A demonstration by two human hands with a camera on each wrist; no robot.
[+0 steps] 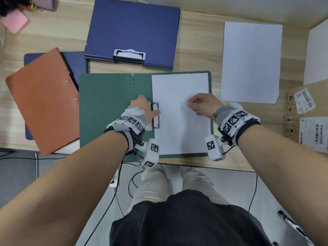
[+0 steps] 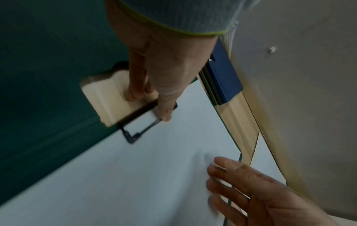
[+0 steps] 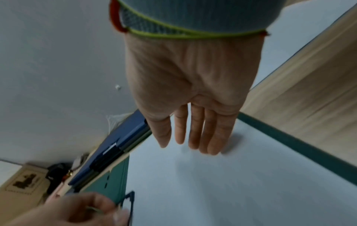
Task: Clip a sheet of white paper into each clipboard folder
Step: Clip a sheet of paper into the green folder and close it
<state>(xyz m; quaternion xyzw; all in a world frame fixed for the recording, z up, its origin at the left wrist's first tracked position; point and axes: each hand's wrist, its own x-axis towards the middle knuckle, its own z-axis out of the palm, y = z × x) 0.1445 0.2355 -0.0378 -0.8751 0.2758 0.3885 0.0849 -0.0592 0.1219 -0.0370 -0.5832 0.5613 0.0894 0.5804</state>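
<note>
Nearest us, mid-frame: our left hand (image 1: 142,107) pinches the black wire clip (image 1: 155,115) of the open green clipboard folder (image 1: 110,110) on the wooden desk (image 1: 195,55). Our right hand (image 1: 200,104), fingers straight, presses the white paper sheet (image 1: 181,135) flat inside it. Farther, upper centre: closed blue clipboard folder (image 1: 133,29); upper right: loose white sheet (image 1: 250,63).

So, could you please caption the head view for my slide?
Left hand grips the clip while right hand steadies white paper in the green folder.
</note>
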